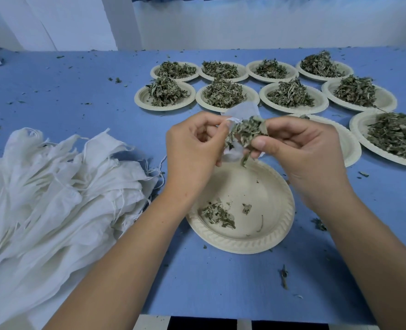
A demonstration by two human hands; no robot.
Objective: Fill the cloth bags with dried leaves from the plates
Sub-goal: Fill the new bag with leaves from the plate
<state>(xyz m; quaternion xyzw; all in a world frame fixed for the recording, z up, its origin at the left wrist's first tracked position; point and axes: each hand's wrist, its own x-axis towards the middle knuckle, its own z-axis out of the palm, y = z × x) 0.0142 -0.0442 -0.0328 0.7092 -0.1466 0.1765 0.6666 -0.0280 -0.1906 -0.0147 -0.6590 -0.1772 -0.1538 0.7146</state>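
My left hand (192, 148) pinches the cloth bag (241, 110) at its mouth; dried leaves (247, 133) sit bunched at that opening, gripped by my right hand (299, 153). Risk: a slack mouth sheds leaves (over the plate (221, 239) below, or beyond it).

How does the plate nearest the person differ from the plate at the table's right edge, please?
The near plate holds only a few leaf scraps; the right plate carries a full heap of leaves. The near plate shows nearly whole; the right plate is cut off by the frame's edge. Both are pale, round, ribbed at the rim and lie flat on the blue table.
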